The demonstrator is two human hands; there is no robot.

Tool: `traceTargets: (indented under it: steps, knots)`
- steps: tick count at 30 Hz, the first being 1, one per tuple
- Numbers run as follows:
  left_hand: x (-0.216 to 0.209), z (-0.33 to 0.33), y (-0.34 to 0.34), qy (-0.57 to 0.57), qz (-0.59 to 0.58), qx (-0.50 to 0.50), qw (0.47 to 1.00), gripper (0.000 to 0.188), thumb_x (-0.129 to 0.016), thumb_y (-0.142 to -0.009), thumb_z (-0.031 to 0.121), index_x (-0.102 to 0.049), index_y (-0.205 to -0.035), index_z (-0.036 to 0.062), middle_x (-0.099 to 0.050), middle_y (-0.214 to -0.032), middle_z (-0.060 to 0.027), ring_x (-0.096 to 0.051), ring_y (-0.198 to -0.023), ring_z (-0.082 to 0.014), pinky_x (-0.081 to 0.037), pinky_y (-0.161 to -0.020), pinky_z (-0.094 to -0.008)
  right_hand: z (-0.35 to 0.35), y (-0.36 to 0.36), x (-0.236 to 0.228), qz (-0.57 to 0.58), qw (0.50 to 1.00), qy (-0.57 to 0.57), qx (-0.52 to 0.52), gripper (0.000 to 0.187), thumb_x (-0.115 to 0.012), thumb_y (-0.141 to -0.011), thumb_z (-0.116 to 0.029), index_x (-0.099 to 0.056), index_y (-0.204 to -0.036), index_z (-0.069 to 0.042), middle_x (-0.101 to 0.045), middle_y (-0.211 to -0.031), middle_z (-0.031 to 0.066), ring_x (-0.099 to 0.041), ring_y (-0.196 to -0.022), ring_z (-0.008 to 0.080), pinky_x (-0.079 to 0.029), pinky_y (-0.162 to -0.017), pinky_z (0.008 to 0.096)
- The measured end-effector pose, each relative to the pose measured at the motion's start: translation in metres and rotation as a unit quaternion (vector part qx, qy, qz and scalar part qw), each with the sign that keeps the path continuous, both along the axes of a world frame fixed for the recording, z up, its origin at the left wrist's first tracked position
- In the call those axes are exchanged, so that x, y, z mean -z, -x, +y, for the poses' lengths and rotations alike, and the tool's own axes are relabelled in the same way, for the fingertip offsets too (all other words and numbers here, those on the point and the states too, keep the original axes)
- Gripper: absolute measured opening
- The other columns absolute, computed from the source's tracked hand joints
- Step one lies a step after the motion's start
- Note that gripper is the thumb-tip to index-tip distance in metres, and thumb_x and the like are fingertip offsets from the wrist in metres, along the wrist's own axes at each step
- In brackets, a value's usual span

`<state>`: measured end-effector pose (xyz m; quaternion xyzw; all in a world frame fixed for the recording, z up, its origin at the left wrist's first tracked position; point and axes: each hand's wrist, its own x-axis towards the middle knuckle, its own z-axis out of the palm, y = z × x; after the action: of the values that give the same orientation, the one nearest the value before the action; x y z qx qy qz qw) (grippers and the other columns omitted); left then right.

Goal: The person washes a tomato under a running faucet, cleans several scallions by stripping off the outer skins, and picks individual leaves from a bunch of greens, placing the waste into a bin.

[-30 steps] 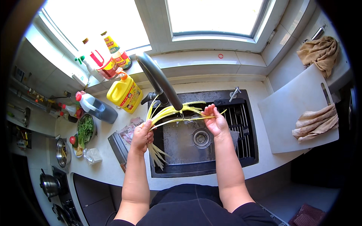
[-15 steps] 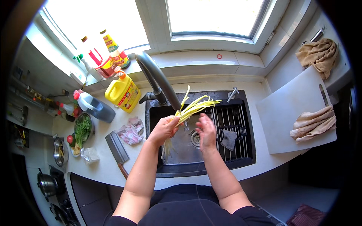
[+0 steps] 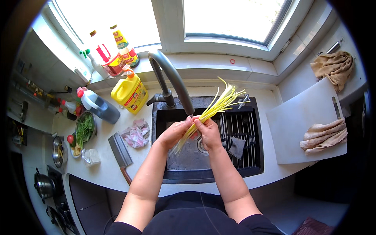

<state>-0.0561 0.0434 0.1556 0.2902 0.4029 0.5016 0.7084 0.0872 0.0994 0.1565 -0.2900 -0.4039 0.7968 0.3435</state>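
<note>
A bunch of long, pale yellow chives [image 3: 221, 103] is held over the sink [image 3: 182, 175], right under the faucet [image 3: 181, 88]. My right hand [image 3: 208, 134] is closed around the stalks, thumb on top. Closed against the same bunch from the other side is my left hand [image 3: 175, 133], its fingertips close to the spout. The leafy ends fan up and to the right, while the thin whitish ends hang below my hands, somewhat blurred.
A drying rack [image 3: 244, 135] with a grey cloth [image 3: 237, 147] covers the sink's right side. To the left lie a cleaver [image 3: 119, 150] and a crumpled cloth [image 3: 136, 134], near a yellow jug [image 3: 131, 94]. A white cutting board [image 3: 291, 125] stands at the right.
My right hand, open beside the bunch before, has closed on the stalks. The chives have swung so their leafy ends point farther up and right. The view has shifted slightly.
</note>
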Motion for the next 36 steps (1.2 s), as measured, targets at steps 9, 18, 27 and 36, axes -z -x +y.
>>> traceTargets:
  steps: [9,18,27,36]
  knots:
    - [0.014,-0.016,-0.008,0.012,0.077,-0.114,0.99,0.024,-0.067,-0.082,0.018,-0.062,-0.097,0.0004,-0.063,-0.079,-0.0059,-0.061,-0.071,-0.0132,-0.051,-0.066,-0.0263,0.003,0.014,-0.001,-0.004,0.999,0.032,0.044,0.016,-0.062,-0.084,-0.009,-0.061,-0.098,-0.002,-0.065,-0.088,0.009,-0.063,-0.08,0.014,-0.05,-0.067,0.0249]
    - [0.017,-0.028,-0.005,0.055,0.027,-0.063,0.996,0.022,-0.063,-0.085,0.021,-0.06,-0.095,0.0013,-0.062,-0.076,-0.005,-0.059,-0.065,-0.0103,-0.05,-0.061,-0.0221,0.011,0.008,0.001,0.074,0.99,0.107,0.051,0.021,-0.054,-0.09,-0.011,-0.052,-0.109,-0.001,-0.063,-0.097,0.0132,-0.062,-0.089,0.0221,-0.052,-0.08,0.035]
    - [0.01,-0.019,0.001,0.104,0.133,-0.051,0.984,0.022,-0.065,-0.084,0.021,-0.06,-0.092,0.0015,-0.061,-0.073,-0.0048,-0.058,-0.061,-0.0106,-0.05,-0.056,-0.0229,0.026,0.003,-0.01,0.124,0.979,0.135,0.084,0.019,-0.049,-0.092,-0.012,-0.048,-0.11,-0.003,-0.06,-0.102,0.0158,-0.061,-0.092,0.0248,-0.052,-0.082,0.0368]
    - [0.009,-0.026,0.007,0.013,0.064,0.017,0.998,0.026,-0.064,-0.084,0.019,-0.055,-0.104,0.0036,-0.061,-0.083,-0.0026,-0.057,-0.069,-0.0073,-0.048,-0.063,-0.0209,0.037,0.007,-0.016,0.156,0.975,0.126,0.098,0.02,-0.048,-0.093,-0.014,-0.049,-0.111,-0.004,-0.059,-0.104,0.0159,-0.061,-0.093,0.0256,-0.051,-0.084,0.0375]
